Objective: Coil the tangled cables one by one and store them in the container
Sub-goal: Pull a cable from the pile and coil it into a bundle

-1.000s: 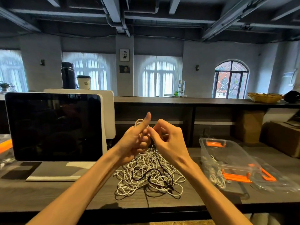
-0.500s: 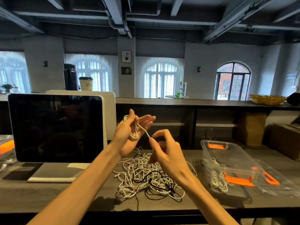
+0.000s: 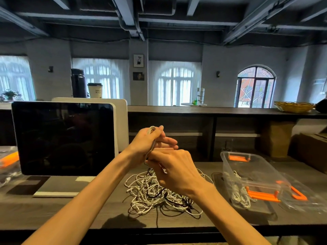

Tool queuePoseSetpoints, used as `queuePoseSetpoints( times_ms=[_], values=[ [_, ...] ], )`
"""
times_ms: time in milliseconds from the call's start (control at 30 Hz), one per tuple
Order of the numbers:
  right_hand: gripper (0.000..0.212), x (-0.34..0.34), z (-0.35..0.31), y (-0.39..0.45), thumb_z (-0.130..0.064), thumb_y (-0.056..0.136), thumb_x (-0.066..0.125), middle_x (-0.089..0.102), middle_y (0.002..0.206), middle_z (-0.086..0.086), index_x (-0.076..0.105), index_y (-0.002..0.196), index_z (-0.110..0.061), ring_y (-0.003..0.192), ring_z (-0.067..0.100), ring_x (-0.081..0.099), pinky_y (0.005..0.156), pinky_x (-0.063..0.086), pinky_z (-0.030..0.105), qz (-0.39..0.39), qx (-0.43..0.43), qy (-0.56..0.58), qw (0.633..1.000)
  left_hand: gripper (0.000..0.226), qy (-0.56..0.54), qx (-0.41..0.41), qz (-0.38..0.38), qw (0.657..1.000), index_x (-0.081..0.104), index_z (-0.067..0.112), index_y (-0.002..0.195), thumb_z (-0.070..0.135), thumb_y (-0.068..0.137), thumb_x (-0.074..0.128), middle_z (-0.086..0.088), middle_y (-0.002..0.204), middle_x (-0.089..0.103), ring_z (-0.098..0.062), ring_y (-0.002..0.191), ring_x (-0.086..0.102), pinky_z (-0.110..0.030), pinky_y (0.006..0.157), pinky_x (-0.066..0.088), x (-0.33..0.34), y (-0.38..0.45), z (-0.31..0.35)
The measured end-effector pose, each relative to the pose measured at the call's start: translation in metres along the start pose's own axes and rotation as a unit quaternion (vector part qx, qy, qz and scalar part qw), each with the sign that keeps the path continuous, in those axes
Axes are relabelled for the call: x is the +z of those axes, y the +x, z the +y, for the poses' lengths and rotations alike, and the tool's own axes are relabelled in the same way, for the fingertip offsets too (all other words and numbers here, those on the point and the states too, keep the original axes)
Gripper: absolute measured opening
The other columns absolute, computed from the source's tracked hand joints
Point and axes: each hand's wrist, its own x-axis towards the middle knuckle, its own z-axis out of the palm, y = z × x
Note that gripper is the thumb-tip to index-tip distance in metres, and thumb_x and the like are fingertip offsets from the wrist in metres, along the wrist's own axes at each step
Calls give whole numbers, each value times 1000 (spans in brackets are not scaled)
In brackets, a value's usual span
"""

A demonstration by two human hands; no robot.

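Left hand (image 3: 148, 144) grips white cable (image 3: 152, 138) (right hand (image 3: 175, 170) pinches below).

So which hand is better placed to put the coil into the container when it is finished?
Left, probably. The left hand already holds the white coil looped around it, so it keeps its grip and carries it. The right hand only feeds the strand, though it is nearer the clear container.
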Motion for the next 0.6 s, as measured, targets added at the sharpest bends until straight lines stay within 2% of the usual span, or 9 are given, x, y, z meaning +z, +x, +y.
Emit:
queuePoseSetpoints(
  times_ms=[100,167,233,300,333,400,433,533,600],
  values=[
    [13,2,-1,2,-35,99,59,72,92,-11,69,100,-28,77,11,63,58,53,37,31,-5,9,999,33,68,-9,-22,997,57,9,90,35,106,46,-12,97,78,-28,90,76,-30,73,61,-8,-2,-3],
    [19,3,0,4,-38,102,58,72,90,-9,70,98,-23,76,10,62,58,52,34,63,-2,31,998,36,120,-11,-19,992,60,11,84,39,104,49,-2,78,72,-19,76,68,-26,68,55,-12,-5,-6],
    [21,0,2,6,-39,102,60,72,92,-7,71,99,-21,73,10,64,60,53,33,93,12,67,993,34,120,-27,-35,992,57,11,79,33,105,51,-2,67,60,-12,62,58,-23,59,49,-12,-10,-8],
    [23,-4,5,10,-42,98,65,71,93,-8,72,98,-20,76,7,66,65,56,32,113,40,105,987,35,77,-73,-67,992,56,6,83,30,107,45,-8,71,61,-12,52,57,-20,50,47,-11,-15,-9],
    [23,-6,6,11,-43,96,68,70,91,-9,72,96,-20,77,7,66,65,57,32,121,56,119,984,48,59,-106,-92,988,56,4,85,44,107,41,-11,76,63,-12,47,54,-18,46,43,-12,-18,-8],
    [25,-10,8,14,-47,91,73,64,88,-12,72,90,-22,75,8,64,65,56,31,128,103,147,975,82,14,-165,-153,974,56,5,80,82,90,29,-13,76,60,-8,39,42,-14,40,32,-14,-19,-10],
    [27,-12,9,16,-50,87,75,62,86,-12,71,87,-24,75,8,62,64,56,30,128,129,164,969,90,-16,-182,-177,967,55,7,77,90,82,25,-11,71,58,-6,37,38,-13,37,29,-16,-18,-12],
    [29,-16,13,17,-51,80,81,59,85,-9,68,85,-25,76,12,60,64,55,32,115,190,227,948,93,-104,-168,-238,951,55,8,76,95,77,21,-6,60,49,-4,34,32,-13,37,19,-14,-17,-14],
    [26,-19,15,15,-46,81,83,62,85,-7,69,90,-26,75,15,62,64,58,34,94,209,259,938,90,-92,-150,-262,949,58,11,76,95,75,25,-2,56,46,-4,36,30,-16,40,16,-14,-17,-16]
  ],
)
